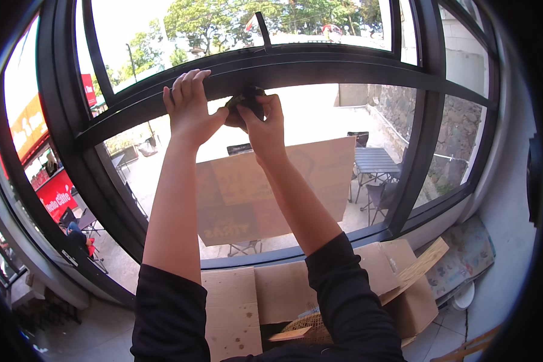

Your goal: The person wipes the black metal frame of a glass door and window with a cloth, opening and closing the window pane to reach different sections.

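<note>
A dark, crumpled cloth (250, 106) is bunched against the underside of a black window crossbar (307, 71). The thumb and fingers of my right hand (267, 122) pinch it. To its left, my left hand (188, 108) lies on the same crossbar, fingers spread and tips at its upper ledge. My left thumb reaches to the cloth's near edge and seems to touch it. Below the crossbar, a large poster panel (276, 194) stands at the glass, its print showing faintly reversed. How far the cloth wraps around the bar is hidden by my fingers.
Open cardboard boxes (231, 307) stand below the window, with a woven basket (314, 328) and a wooden board (416, 270) among them. A white bowl (462, 296) sits by the right wall. Outside are a slatted table (374, 160), chairs and a seated person (77, 237).
</note>
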`<action>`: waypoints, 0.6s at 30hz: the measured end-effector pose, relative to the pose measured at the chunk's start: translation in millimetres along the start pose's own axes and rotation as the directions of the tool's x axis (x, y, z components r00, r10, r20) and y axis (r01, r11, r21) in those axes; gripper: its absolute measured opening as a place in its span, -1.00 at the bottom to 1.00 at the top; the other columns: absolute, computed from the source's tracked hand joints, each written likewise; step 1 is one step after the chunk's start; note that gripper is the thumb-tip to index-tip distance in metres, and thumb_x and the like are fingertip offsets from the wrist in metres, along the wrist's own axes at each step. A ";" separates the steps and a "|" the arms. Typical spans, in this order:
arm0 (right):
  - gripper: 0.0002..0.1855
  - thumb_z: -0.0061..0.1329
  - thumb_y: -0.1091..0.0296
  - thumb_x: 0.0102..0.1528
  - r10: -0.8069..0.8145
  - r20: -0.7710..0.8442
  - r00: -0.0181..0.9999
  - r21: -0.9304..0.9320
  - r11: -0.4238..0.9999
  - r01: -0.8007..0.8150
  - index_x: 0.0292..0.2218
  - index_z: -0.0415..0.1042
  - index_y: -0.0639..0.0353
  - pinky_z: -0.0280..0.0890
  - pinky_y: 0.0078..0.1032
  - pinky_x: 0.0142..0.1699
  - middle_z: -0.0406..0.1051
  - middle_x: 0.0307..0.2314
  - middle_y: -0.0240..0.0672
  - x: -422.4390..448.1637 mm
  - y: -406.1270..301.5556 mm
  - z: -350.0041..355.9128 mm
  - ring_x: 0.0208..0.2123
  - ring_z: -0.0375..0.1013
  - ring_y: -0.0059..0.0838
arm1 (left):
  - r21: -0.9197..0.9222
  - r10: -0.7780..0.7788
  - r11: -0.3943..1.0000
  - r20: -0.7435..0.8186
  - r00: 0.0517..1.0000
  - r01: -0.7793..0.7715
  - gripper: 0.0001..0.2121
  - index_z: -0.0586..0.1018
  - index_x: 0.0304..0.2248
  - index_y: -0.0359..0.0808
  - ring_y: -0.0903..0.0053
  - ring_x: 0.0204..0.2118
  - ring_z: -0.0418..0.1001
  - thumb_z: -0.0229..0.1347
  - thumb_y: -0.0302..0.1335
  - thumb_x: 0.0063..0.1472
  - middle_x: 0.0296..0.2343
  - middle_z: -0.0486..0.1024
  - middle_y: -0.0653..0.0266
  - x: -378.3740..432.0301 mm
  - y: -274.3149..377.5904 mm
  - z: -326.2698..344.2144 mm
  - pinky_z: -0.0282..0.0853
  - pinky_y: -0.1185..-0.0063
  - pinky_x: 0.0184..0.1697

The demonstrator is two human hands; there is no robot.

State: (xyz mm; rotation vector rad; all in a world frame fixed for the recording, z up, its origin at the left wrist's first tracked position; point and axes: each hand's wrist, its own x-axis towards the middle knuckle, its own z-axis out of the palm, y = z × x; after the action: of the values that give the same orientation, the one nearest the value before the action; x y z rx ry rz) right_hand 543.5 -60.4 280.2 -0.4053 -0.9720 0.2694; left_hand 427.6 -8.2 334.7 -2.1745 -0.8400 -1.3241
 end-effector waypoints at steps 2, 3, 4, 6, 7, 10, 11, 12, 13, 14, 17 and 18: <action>-0.77 -0.06 0.57 -0.03 -0.054 -0.065 0.996 -0.066 0.997 0.050 -0.37 0.14 0.22 0.27 -0.62 -0.31 0.27 -0.40 -0.30 9.8 -0.3 -16.7 -0.35 0.28 -0.58 | 0.011 0.006 1.000 -0.010 1.000 -0.006 -0.31 0.09 0.01 -0.06 0.44 0.16 -0.18 0.11 -0.24 -0.15 0.02 0.02 0.35 0.0 -4.0 1.7 -0.45 0.27 0.21; -0.77 -0.07 0.59 -0.03 -0.036 -0.110 0.993 -0.027 0.999 0.033 -0.36 0.14 0.22 0.28 -0.64 -0.35 0.27 -0.40 -0.30 12.6 -7.4 -24.4 -0.36 0.29 -0.58 | 0.029 0.012 1.000 -0.016 1.000 -0.011 -0.31 0.09 0.01 -0.06 0.44 0.16 -0.17 0.10 -0.25 -0.15 0.02 0.02 0.35 -0.6 -6.9 0.5 -0.45 0.26 0.20; -0.77 -0.08 0.59 -0.02 -0.056 -0.141 0.988 0.004 0.998 0.057 -0.34 0.12 0.22 0.31 -0.63 -0.35 0.27 -0.39 -0.28 20.2 -11.9 -40.7 -0.35 0.30 -0.56 | 0.034 0.010 0.999 -0.018 1.000 -0.009 -0.31 0.08 0.01 -0.06 0.43 0.16 -0.17 0.10 -0.26 -0.15 0.02 0.03 0.34 -0.9 -4.0 0.2 -0.45 0.25 0.20; -0.75 -0.10 0.59 0.00 -0.068 -0.206 0.976 0.001 0.998 0.070 -0.31 0.09 0.22 0.36 -0.58 -0.33 0.28 -0.36 -0.19 31.2 -27.0 -70.9 -0.34 0.35 -0.50 | 0.023 0.016 1.000 -0.009 1.000 -0.016 -0.30 0.07 0.02 -0.03 0.45 0.16 -0.18 0.11 -0.31 -0.15 0.02 0.03 0.35 -2.3 -3.2 2.2 -0.47 0.27 0.20; -0.74 -0.11 0.59 0.01 -0.067 -0.232 0.970 -0.029 0.998 0.061 -0.29 0.08 0.22 0.39 -0.55 -0.30 0.29 -0.34 -0.14 36.0 -39.6 -81.6 -0.33 0.37 -0.47 | 0.022 0.012 1.000 -0.010 1.000 -0.012 -0.29 0.06 0.03 0.00 0.47 0.17 -0.19 0.12 -0.36 -0.15 0.02 0.03 0.36 -2.6 -4.6 -0.2 -0.48 0.30 0.21; -0.72 -0.11 0.58 0.01 -0.177 -0.362 0.915 -0.052 0.984 0.170 -0.26 0.08 0.22 0.43 -0.46 -0.24 0.28 -0.29 0.01 57.0 -63.3 -127.4 -0.29 0.41 -0.33 | 0.022 0.030 0.999 -0.034 0.999 -0.029 -0.29 0.06 0.03 0.00 0.46 0.17 -0.16 0.12 -0.39 -0.16 0.02 0.04 0.35 -3.3 -4.9 -3.3 -0.46 0.28 0.20; -0.71 -0.10 0.58 0.01 -0.205 -0.411 0.888 -0.057 0.978 0.199 -0.25 0.08 0.23 0.44 -0.45 -0.23 0.27 -0.28 0.03 62.8 -73.7 -140.6 -0.28 0.41 -0.29 | 0.030 0.031 0.999 -0.039 0.999 -0.029 -0.29 0.06 0.03 0.00 0.45 0.16 -0.15 0.12 -0.39 -0.16 0.01 0.04 0.35 -3.2 -4.2 -2.9 -0.46 0.27 0.20; -0.69 -0.09 0.57 0.01 -0.248 -0.432 0.867 -0.054 0.967 0.250 -0.23 0.08 0.23 0.44 -0.42 -0.24 0.25 -0.24 0.04 67.0 -80.2 -152.6 -0.28 0.42 -0.23 | 0.026 0.038 0.999 -0.049 0.998 -0.036 -0.29 0.06 0.03 0.00 0.44 0.16 -0.14 0.12 -0.40 -0.15 0.02 0.05 0.34 -3.4 -2.6 -1.9 -0.45 0.26 0.20; -0.65 -0.08 0.56 0.01 -0.296 -0.468 0.833 -0.131 0.955 0.266 -0.18 0.08 0.24 0.46 -0.43 -0.23 0.18 -0.19 0.01 70.9 -85.1 -163.1 -0.25 0.39 -0.23 | 0.017 0.041 0.999 -0.046 0.998 -0.040 -0.29 0.06 0.03 0.00 0.44 0.16 -0.14 0.12 -0.40 -0.15 0.02 0.05 0.34 -3.9 -1.9 0.6 -0.45 0.26 0.20; -0.66 -0.08 0.54 0.01 -0.341 -0.498 0.797 -0.170 0.940 0.297 -0.18 0.11 0.25 0.45 -0.46 -0.24 0.21 -0.21 0.01 73.3 -86.7 -172.1 -0.27 0.41 -0.24 | 0.012 0.043 0.999 -0.050 0.998 -0.043 -0.29 0.06 0.03 0.00 0.43 0.16 -0.14 0.12 -0.40 -0.15 0.01 0.05 0.34 -4.4 -1.3 3.5 -0.45 0.25 0.20; -0.67 -0.08 0.50 0.01 -0.423 -0.532 0.734 -0.202 0.905 0.375 -0.18 0.16 0.26 0.43 -0.50 -0.27 0.24 -0.23 0.00 78.7 -80.9 -174.5 -0.29 0.41 -0.28 | 0.008 0.060 0.998 -0.072 0.996 -0.059 -0.30 0.08 0.02 -0.02 0.42 0.15 -0.13 0.11 -0.40 -0.16 0.01 0.07 0.33 -3.1 -0.7 1.4 -0.44 0.25 0.19; -0.67 -0.06 0.49 0.00 -0.404 -0.530 0.746 -0.215 0.915 0.342 -0.19 0.17 0.27 0.42 -0.50 -0.28 0.24 -0.23 -0.02 74.4 -78.2 -167.2 -0.26 0.39 -0.30 | 0.013 0.058 0.998 -0.080 0.995 -0.057 -0.30 0.08 0.03 -0.02 0.42 0.15 -0.12 0.11 -0.40 -0.16 0.01 0.07 0.33 -2.7 -1.7 2.0 -0.44 0.25 0.19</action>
State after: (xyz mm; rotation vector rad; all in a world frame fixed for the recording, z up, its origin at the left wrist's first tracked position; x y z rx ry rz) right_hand 727.4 -136.0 287.2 -0.3452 -0.4550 -0.2695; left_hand 426.7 -6.4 331.5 -2.1063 -0.7466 -1.3662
